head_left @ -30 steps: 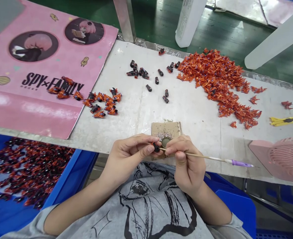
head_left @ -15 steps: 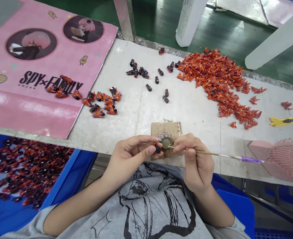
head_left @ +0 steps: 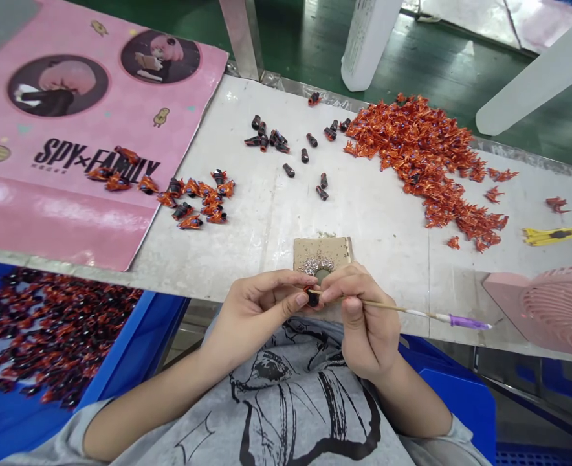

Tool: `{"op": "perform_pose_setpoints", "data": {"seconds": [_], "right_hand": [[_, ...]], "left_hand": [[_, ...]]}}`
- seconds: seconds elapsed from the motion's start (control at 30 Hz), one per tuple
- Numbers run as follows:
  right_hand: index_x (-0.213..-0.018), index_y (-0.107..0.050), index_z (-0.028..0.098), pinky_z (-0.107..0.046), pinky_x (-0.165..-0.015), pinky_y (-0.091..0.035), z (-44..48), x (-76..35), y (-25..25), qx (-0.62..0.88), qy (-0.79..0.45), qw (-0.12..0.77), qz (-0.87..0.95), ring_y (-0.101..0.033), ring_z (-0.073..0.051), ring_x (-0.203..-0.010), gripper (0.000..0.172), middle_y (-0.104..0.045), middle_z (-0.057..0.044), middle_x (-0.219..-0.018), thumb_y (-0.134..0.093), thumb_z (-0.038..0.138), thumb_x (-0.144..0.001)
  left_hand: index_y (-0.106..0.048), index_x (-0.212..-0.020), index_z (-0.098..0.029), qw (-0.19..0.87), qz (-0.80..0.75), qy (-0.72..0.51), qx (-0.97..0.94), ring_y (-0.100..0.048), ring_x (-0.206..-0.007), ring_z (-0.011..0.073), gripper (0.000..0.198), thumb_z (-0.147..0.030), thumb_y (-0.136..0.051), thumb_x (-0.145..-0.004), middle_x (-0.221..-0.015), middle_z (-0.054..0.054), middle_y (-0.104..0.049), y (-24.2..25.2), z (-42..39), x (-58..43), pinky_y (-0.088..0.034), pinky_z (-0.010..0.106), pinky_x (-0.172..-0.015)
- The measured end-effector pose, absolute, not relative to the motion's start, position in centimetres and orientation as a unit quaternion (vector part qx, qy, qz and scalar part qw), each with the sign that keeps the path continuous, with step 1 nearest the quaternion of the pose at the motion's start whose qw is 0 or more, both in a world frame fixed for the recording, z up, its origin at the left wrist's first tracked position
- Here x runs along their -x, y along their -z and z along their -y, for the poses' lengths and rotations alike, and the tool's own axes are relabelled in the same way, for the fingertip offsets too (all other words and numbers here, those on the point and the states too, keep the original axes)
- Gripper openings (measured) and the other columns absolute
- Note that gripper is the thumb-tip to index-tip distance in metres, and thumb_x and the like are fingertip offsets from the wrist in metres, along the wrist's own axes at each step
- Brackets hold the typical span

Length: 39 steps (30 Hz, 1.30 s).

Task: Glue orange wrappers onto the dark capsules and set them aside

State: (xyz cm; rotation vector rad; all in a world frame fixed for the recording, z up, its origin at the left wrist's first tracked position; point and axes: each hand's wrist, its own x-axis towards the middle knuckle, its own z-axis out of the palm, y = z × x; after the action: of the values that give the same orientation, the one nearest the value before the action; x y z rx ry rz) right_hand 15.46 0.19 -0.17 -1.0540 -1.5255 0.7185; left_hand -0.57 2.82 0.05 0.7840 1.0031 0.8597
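Observation:
Between the thumb and fingers of my left hand (head_left: 261, 307) is a small black plastic part (head_left: 312, 298) with a bit of red at its edge. My right hand (head_left: 368, 317) pinches a thin wooden stick (head_left: 380, 305) with a purple far end (head_left: 469, 322). The stick's near tip meets the black part, though my fingers partly cover the contact. Just beyond my fingers lies a piece of cardboard (head_left: 305, 249) strewn with shiny specks. A small round dish (head_left: 321, 274) on it is partly hidden by my right hand.
A big heap of orange parts (head_left: 426, 155) lies at the right, with black parts (head_left: 305, 155) scattered centrally. Orange-black assembled pieces (head_left: 211, 200) lie leftward by a pink printed sheet (head_left: 96, 226). A blue bin (head_left: 164, 330) holds many pieces. Yellow cutters (head_left: 555, 235) and a pink fan (head_left: 558, 310) are rightmost.
My right hand has moved left with the stick, bringing its tip from the round dish to the black part. The left hand has shifted only slightly, still holding that part.

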Motion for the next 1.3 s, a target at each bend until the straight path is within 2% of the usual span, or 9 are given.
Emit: {"op": "perform_pose_setpoints", "data": {"seconds": [0.27, 0.43, 0.57, 0.7, 0.8, 0.9, 1.1, 1.2, 1.3], "right_hand": [[-0.098, -0.067, 0.026, -0.035, -0.064, -0.055, 0.2, -15.7, 0.1, 0.434, -0.326, 0.607, 0.581, -0.068, -0.02, -0.076, 0.027, -0.071, -0.005, -0.082, -0.044, 0.037, -0.106], [-0.122, -0.064, 0.035, -0.04, -0.059, -0.055, 0.4, -18.5, -1.4, 0.408, -0.195, 0.613, 0.648, -0.07, -0.021, -0.071, 0.028, -0.08, -0.006, -0.109, -0.041, 0.031, -0.107], [-0.097, -0.063, 0.029, -0.044, -0.064, -0.056, -2.0, -22.9, -2.8, 0.448, -0.058, 0.59, 0.669, -0.072, -0.024, -0.071, 0.015, -0.08, -0.008, -0.105, -0.051, 0.036, -0.103], [-0.074, -0.052, 0.026, -0.046, -0.079, -0.056, -8.1, -27.3, -2.7, 0.506, 0.049, 0.431, 0.745, -0.074, -0.027, -0.086, 0.025, -0.08, -0.009, -0.098, -0.066, 0.031, -0.093], [-0.091, -0.065, 0.022, -0.052, -0.093, -0.05, -13.4, -29.1, -1.7, 0.567, 0.02, 0.205, 0.798, -0.068, -0.033, -0.107, 0.006, -0.078, -0.014, -0.107, -0.06, 0.019, -0.092], [-0.093, -0.072, 0.019, -0.048, -0.094, -0.051, -17.3, -29.5, -0.7, 0.551, -0.025, 0.138, 0.823, -0.068, -0.032, -0.103, 0.024, -0.078, -0.016, -0.105, -0.055, 0.004, -0.085], [-0.083, -0.076, 0.018, -0.044, -0.086, -0.054, -20.0, -30.1, 0.1, 0.544, -0.087, 0.166, 0.818, -0.067, -0.029, -0.087, 0.027, -0.077, -0.014, -0.087, -0.053, 0.003, -0.08], [-0.078, -0.075, 0.019, -0.043, -0.081, -0.055, -19.4, -30.3, -0.2, 0.553, -0.112, 0.229, 0.794, -0.066, -0.027, -0.08, 0.019, -0.076, -0.012, -0.082, -0.06, 0.008, -0.077], [-0.085, -0.074, 0.019, -0.04, -0.071, -0.056, -16.8, -29.2, -0.6, 0.555, -0.139, 0.317, 0.757, -0.065, -0.022, -0.068, 0.01, -0.076, -0.009, -0.08, -0.066, 0.019, -0.079]], "left_hand": [[-0.084, -0.082, -0.023, 0.73, -0.431, -0.403, -0.343, -0.08, -0.07, 0.0202, 0.018, -0.033, -0.092, -0.071, -0.078, 0.004, -0.084, -0.2, -3.0, 0.4, -0.068, 0.026, -0.069], [-0.082, -0.081, -0.02, 0.736, -0.44, -0.393, -0.333, -0.081, -0.071, 0.022, 0.023, -0.037, -0.092, -0.07, -0.079, 0.006, -0.084, -0.5, -3.2, 0.6, -0.069, 0.029, -0.072], [-0.081, -0.082, -0.018, 0.729, -0.441, -0.39, -0.348, -0.081, -0.073, 0.0238, 0.028, -0.042, -0.091, -0.07, -0.082, 0.008, -0.084, 0.0, -3.1, 0.8, -0.069, 0.033, -0.074], [-0.081, -0.084, -0.019, 0.73, -0.424, -0.408, -0.348, -0.081, -0.074, 0.0237, 0.029, -0.043, -0.09, -0.072, -0.084, 0.009, -0.084, 0.4, -2.7, 0.7, -0.069, 0.034, -0.075], [-0.081, -0.081, -0.018, 0.732, -0.421, -0.412, -0.341, -0.08, -0.07, 0.0234, 0.028, -0.042, -0.091, -0.07, -0.082, 0.009, -0.083, 0.1, -2.5, 0.8, -0.069, 0.034, -0.073], [-0.082, -0.081, -0.018, 0.732, -0.413, -0.424, -0.338, -0.08, -0.069, 0.0222, 0.028, -0.042, -0.092, -0.07, -0.081, 0.009, -0.083, -0.3, -2.4, 1.1, -0.068, 0.032, -0.072], [-0.082, -0.086, -0.019, 0.749, -0.388, -0.43, -0.32, -0.08, -0.075, 0.021, 0.023, -0.038, -0.089, -0.075, -0.085, 0.007, -0.083, 0.1, -3.0, 1.5, -0.068, 0.03, -0.074], [-0.081, -0.083, -0.018, 0.759, -0.379, -0.44, -0.294, -0.08, -0.074, 0.0218, 0.027, -0.039, -0.092, -0.071, -0.083, 0.007, -0.083, 0.0, -3.4, 1.1, -0.068, 0.03, -0.072], [-0.08, -0.082, -0.017, 0.763, -0.366, -0.445, -0.294, -0.08, -0.073, 0.0197, 0.023, -0.035, -0.091, -0.072, -0.083, 0.006, -0.082, -0.5, -3.9, 0.7, -0.068, 0.028, -0.072]]}}
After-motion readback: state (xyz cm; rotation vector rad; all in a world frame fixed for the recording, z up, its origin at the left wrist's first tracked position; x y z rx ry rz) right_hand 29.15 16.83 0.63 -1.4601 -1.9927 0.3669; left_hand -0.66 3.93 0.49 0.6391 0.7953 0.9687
